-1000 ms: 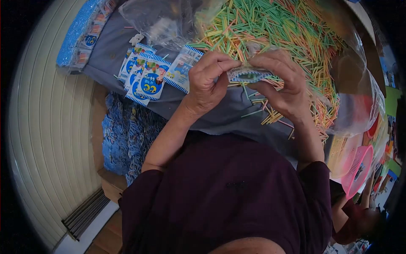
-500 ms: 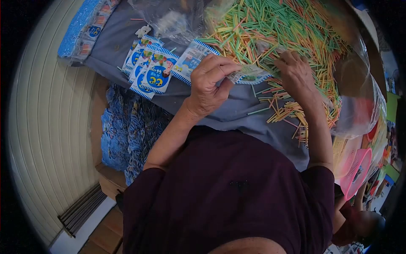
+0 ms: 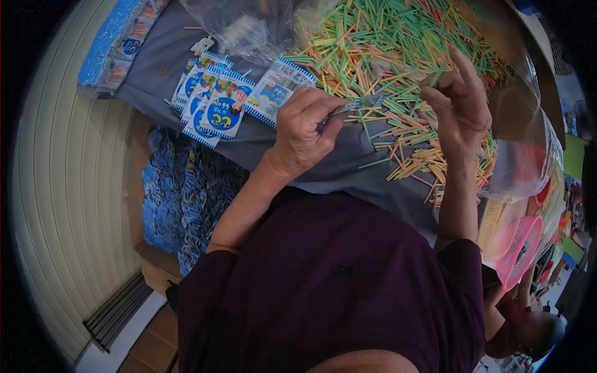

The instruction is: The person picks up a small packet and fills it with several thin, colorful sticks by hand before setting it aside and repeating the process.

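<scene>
My left hand (image 3: 308, 127) pinches a small printed plastic packet (image 3: 368, 103) between thumb and fingers, over the near edge of the heap. The packet is seen nearly edge-on, so its contents do not show. My right hand (image 3: 461, 109) is raised above the heap of thin green, orange and yellow sticks (image 3: 385, 43), its thumb and fingers apart. I see nothing between them. Left of my left hand lies another packet (image 3: 280, 90), with several overlapping blue-and-white packets (image 3: 225, 110) beside it.
Grey cloth (image 3: 155, 71) covers the work surface. A clear plastic bag (image 3: 519, 177) edges the heap at right. Small white pieces (image 3: 202, 45) lie near the packets. Blue packaging (image 3: 165, 202) fills a cardboard box below left. A pink basket (image 3: 522, 252) and another person (image 3: 513, 326) are at right.
My right hand has lifted off the sticks and moved right, its fingers opening away from the packet. My left hand keeps the packet, which has turned more edge-on.
</scene>
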